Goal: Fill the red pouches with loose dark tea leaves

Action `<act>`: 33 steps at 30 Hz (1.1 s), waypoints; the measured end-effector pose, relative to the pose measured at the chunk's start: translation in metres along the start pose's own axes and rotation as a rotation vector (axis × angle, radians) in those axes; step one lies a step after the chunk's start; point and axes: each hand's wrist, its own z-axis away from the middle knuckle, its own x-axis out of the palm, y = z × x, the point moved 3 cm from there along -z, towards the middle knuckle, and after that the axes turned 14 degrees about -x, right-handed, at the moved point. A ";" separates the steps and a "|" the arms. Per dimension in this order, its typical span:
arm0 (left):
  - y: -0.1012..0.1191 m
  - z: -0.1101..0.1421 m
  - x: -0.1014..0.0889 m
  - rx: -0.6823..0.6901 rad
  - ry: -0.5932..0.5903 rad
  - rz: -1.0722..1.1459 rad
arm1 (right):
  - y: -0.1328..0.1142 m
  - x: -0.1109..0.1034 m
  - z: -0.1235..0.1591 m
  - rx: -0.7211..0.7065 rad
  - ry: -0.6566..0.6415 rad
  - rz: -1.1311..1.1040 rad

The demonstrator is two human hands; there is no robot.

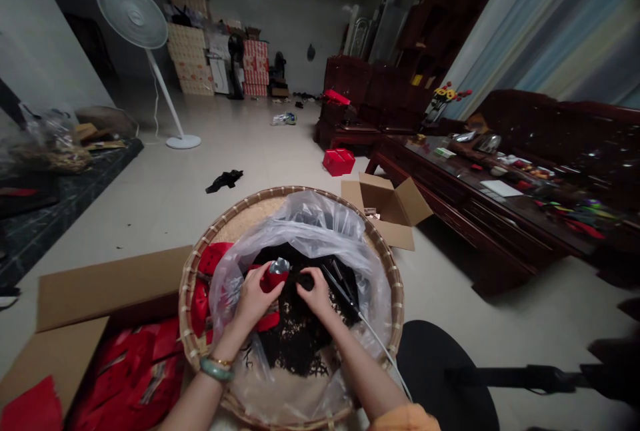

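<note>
Near the bottom middle of the frame, the left hand [254, 299] is closed around a small red pouch [276, 278] with a shiny silver top. The pouch looks light and soft, so its top edge seems a good place to hold. The right hand [315, 292] is pinched narrow on a dark clump of dark loose leaves [295, 344], which look dry, light and crumbly. They lie in a clear plastic bag [305, 218] inside a round bamboo basket [193, 298]. At the lower left, an open cardboard box [100, 291] holds more red pouches [130, 371].
</note>
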 end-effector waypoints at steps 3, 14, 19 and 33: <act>-0.001 0.001 0.001 0.006 0.002 0.001 | 0.005 0.000 0.008 0.375 0.225 -0.508; 0.009 0.006 0.001 0.073 -0.023 0.037 | -0.027 -0.012 0.006 0.769 0.370 -1.389; 0.007 0.010 0.002 0.128 -0.060 0.033 | -0.022 -0.011 0.006 0.753 0.410 -1.311; 0.033 0.028 0.022 0.145 -0.152 0.045 | -0.051 -0.033 -0.026 0.416 0.572 -1.093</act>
